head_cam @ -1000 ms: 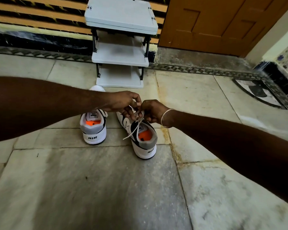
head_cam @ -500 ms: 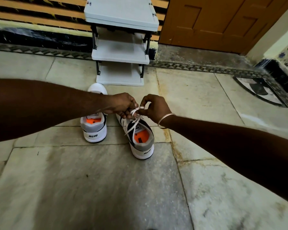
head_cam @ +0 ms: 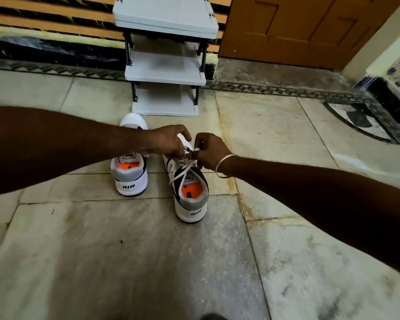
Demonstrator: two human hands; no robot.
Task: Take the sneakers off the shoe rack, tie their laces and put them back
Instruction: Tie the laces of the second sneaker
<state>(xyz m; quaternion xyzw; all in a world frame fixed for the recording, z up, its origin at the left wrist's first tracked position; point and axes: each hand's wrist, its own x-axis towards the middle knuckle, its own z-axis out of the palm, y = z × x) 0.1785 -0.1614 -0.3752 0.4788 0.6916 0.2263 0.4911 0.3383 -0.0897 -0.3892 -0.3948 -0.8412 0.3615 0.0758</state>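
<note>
A marble floor (head_cam: pixel 125 262) spreads below the fingers (head_cam: pixel 181 133); beyond them to the right stands a brown wooden door (head_cam: pixel 298 31), to the left an orange-and-black striped wall (head_cam: pixel 44 17).

Marble floor (head_cam: pixel 102 250) meets a striped wall (head_cam: pixel 44 17) and wooden door (head_cam: pixel 298 26).

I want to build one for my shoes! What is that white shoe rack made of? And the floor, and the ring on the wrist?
Shoe rack: probably plastic, matte pale shelves with moulded rims on black posts. Floor: looks like polished stone, maybe marble, with grey veins, joints between slabs and a dull sheen. Bangle: thin silvery metal, judging by its glint.
</note>
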